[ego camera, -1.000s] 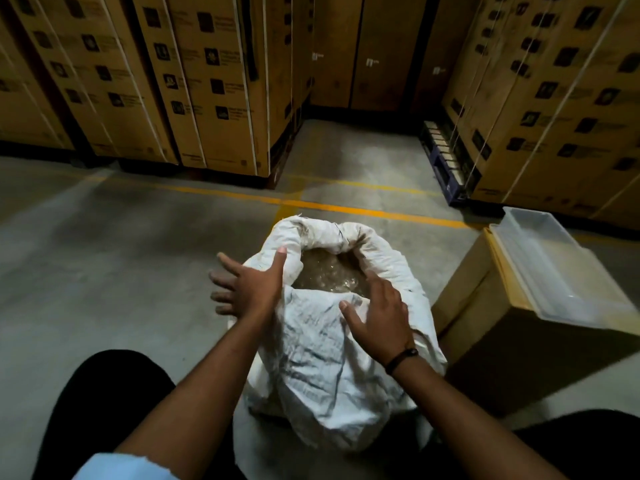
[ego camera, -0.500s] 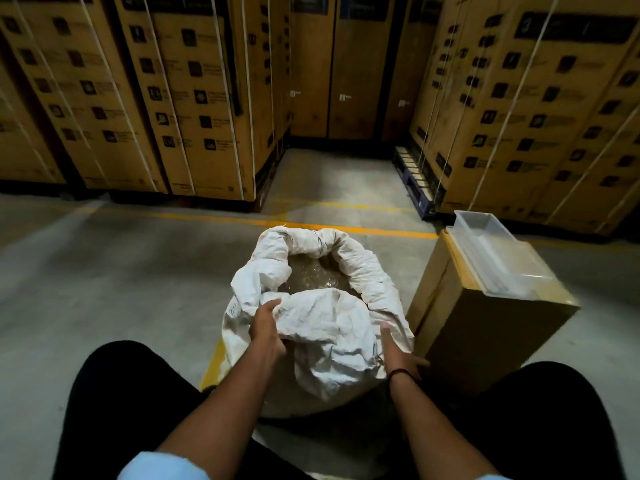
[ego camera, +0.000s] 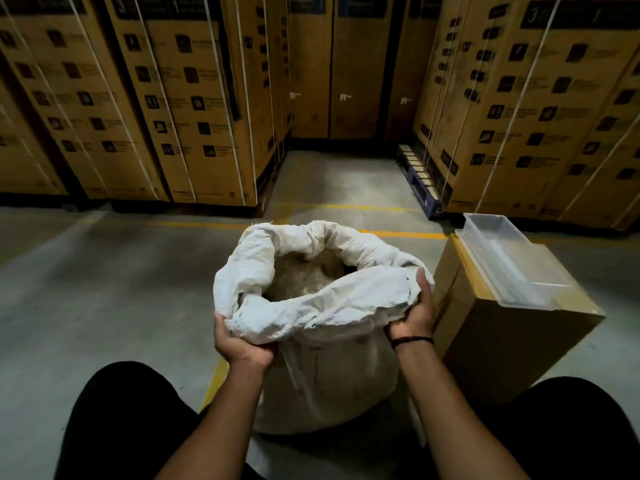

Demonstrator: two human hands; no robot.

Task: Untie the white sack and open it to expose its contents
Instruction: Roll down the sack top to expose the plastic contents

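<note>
Down near the knees, dark trousers (ego camera: 131, 420) either side, forearms reaching forward. Left hand (ego camera: 242, 344) curled under the near lip of the white sack (ego camera: 329, 368), fingers closed on a fold of the cloth. Right hand (ego camera: 415, 310) clamped on the right-hand edge of the rolled rim, thumb up over the fabric, a black wristband (ego camera: 412, 340) just below. Standing upright on the concrete floor (ego camera: 104, 289) between the legs, mouth already wide, no tie anywhere in view. Looks like the opening-out stage, near its end: rolling the collar down and spreading it. Pale brownish contents (ego camera: 304, 275) showing inside, too dim to name. Next, probably, pulling both edges outward and down evenly, without tipping the sack. Just beside on the right, a cardboard box (ego camera: 502, 341) with a clear plastic tray (ego camera: 509, 258) on top. Beyond, a yellow floor line (ego camera: 401, 233), then tall strapped cartons (ego camera: 194, 98) walling the back.
</note>
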